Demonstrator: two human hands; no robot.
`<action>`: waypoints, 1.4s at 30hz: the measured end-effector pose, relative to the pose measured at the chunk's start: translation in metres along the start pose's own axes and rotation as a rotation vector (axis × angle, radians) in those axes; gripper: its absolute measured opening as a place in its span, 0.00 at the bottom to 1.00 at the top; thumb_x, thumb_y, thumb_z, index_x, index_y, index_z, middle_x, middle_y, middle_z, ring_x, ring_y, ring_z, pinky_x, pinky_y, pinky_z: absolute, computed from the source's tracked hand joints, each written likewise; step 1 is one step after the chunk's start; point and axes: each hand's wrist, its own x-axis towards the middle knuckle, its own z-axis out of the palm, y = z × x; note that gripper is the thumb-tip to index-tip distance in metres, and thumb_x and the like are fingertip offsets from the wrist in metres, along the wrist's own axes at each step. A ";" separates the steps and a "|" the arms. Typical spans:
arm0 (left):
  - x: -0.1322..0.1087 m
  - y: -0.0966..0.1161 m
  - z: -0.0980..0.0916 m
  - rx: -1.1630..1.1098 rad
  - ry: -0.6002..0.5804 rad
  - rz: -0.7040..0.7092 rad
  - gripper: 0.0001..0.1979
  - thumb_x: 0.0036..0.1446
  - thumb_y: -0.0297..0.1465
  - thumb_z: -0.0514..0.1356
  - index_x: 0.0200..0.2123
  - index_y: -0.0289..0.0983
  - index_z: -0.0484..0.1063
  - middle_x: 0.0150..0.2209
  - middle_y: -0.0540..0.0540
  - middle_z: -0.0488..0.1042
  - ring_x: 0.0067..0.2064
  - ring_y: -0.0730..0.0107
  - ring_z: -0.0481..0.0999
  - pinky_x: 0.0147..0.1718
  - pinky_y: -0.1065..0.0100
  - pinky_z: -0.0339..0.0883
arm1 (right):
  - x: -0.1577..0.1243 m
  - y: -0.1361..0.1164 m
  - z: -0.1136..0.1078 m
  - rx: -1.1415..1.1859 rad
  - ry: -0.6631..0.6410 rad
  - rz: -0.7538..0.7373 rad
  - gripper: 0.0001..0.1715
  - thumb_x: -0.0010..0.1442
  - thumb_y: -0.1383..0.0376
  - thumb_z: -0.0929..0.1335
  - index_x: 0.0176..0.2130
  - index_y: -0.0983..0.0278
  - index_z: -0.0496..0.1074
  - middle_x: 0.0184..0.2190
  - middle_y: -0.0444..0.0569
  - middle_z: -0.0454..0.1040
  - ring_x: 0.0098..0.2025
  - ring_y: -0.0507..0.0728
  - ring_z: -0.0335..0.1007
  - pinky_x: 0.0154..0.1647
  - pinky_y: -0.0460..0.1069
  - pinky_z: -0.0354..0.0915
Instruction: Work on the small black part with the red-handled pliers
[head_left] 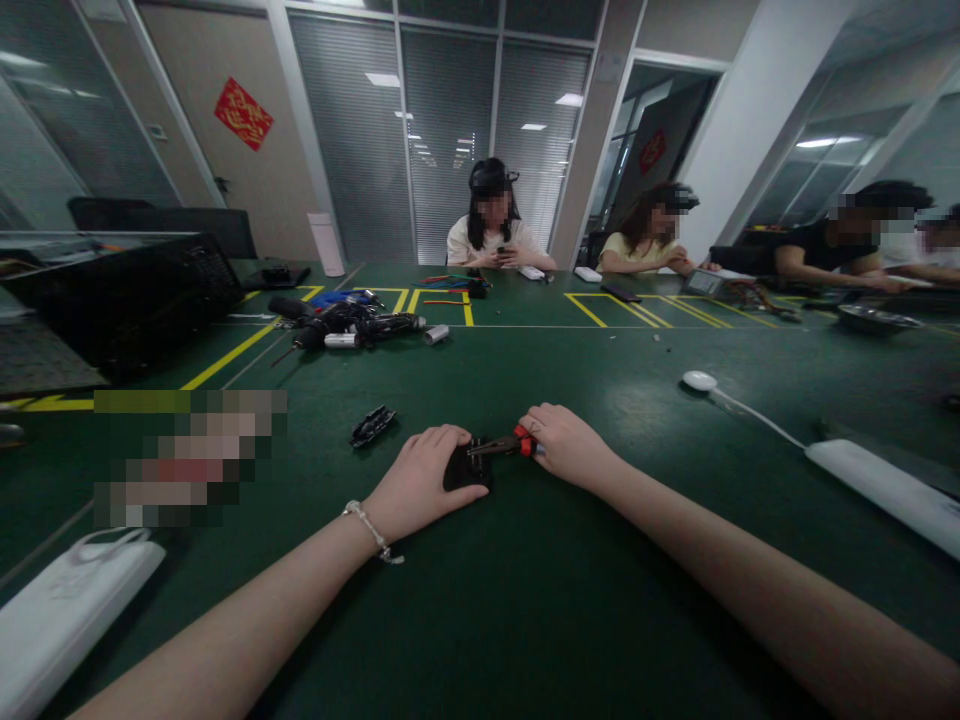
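Lower centre: the right hand (566, 445) has its grip closed round the red handles of the pliers (501, 444), nose on the black part (466, 470). The left hand (418, 482), fingers curled over that part, pins it to the green desk (525, 600) to steady it. Another black piece (373, 425) lies left.

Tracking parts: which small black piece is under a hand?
The black piece beneath the left hand, touching the pliers; the other black piece lies untouched further left.
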 end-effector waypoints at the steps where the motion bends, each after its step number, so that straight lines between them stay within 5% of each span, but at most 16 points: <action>1: 0.000 0.000 0.000 0.003 0.003 0.002 0.26 0.47 0.47 0.57 0.46 0.40 0.59 0.45 0.46 0.65 0.47 0.58 0.64 0.46 0.58 0.57 | 0.000 0.000 0.000 0.001 -0.001 -0.002 0.15 0.46 0.71 0.65 0.38 0.68 0.65 0.33 0.51 0.66 0.33 0.55 0.59 0.35 0.49 0.56; 42: 0.001 -0.001 0.002 0.013 0.009 0.013 0.26 0.47 0.48 0.57 0.47 0.41 0.59 0.45 0.46 0.65 0.47 0.57 0.64 0.45 0.58 0.57 | 0.000 0.000 0.000 -0.006 0.001 0.014 0.15 0.46 0.71 0.64 0.38 0.68 0.65 0.33 0.51 0.66 0.34 0.56 0.59 0.35 0.49 0.56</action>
